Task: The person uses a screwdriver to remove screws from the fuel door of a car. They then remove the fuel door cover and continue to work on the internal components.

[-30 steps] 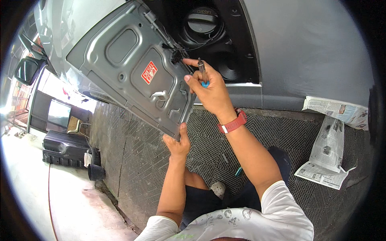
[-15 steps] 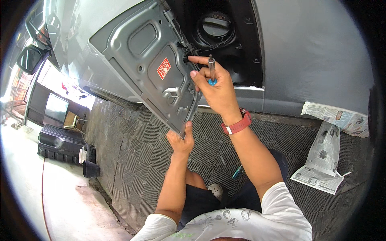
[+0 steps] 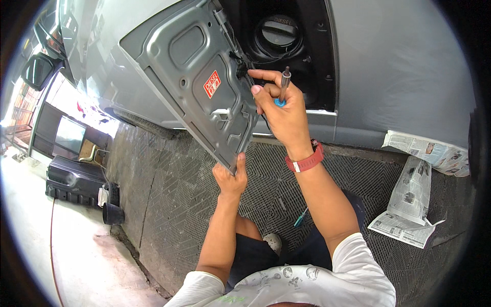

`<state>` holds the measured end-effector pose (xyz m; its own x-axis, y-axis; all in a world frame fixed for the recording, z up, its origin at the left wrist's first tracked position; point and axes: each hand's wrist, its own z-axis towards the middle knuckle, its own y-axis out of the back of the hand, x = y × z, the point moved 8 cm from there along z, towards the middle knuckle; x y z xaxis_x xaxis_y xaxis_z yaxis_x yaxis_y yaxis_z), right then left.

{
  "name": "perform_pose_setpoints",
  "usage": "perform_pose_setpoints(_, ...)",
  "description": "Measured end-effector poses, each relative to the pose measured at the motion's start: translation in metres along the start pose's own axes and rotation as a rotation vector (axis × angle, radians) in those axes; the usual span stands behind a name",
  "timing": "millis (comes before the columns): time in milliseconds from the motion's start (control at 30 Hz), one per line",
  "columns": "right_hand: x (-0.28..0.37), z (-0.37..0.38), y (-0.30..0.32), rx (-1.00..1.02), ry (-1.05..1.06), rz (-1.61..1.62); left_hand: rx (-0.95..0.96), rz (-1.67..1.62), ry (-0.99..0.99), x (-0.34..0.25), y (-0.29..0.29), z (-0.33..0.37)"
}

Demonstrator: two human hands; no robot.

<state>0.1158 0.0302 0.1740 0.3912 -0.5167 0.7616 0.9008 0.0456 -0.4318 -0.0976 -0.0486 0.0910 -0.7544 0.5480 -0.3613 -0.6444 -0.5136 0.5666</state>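
Observation:
A grey fuel door (image 3: 192,105) with a red-and-white sticker hangs open beside a dark recess. Its bottom corner is pinched by my left hand (image 3: 231,178), thumb on the inner face. My right hand (image 3: 289,117) is closed round a driver tool (image 3: 285,82), whose metal shaft points up from a blue collar; the palm hides the rest of it. That hand's index finger reaches out to the door's hinge side, close to a small black fitting (image 3: 241,68) and a thin dark wire. Inside the recess sits a round black filler cap (image 3: 279,33).
Grey bodywork (image 3: 394,66) surrounds the recess. Newspaper sheets (image 3: 409,194) lie at the right. On the ribbed floor mat (image 3: 179,199), a blue-green screwdriver (image 3: 299,219) lies near my legs. A black bucket (image 3: 113,214) and dark car part (image 3: 74,179) stand at the left.
My right hand has moved slightly right with the driver tool, its fingertip drawing back from the black fitting. The fuel door has shifted a little to the right; my left hand keeps hold of it.

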Motion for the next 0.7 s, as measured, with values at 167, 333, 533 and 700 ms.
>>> perform_pose_setpoints(167, -0.002, -0.011, 0.002, 0.017, 0.001, -0.022, -0.023, 0.011, -0.015, -0.002, 0.001, 0.0)
perform_pose_setpoints(333, -0.012, -0.03, 0.011, 0.006, -0.072, -0.031, 0.016, 0.035, 0.012, 0.002, -0.002, -0.001)
perform_pose_setpoints(533, -0.044, -0.07, 0.035, -0.016, -0.199, -0.072, -0.054, -0.012, 0.042, 0.003, -0.001, -0.004)
perform_pose_setpoints(700, -0.098, -0.121, 0.065, -0.032, -0.334, -0.186, -0.066, -0.064, 0.093, 0.006, 0.0, -0.008)
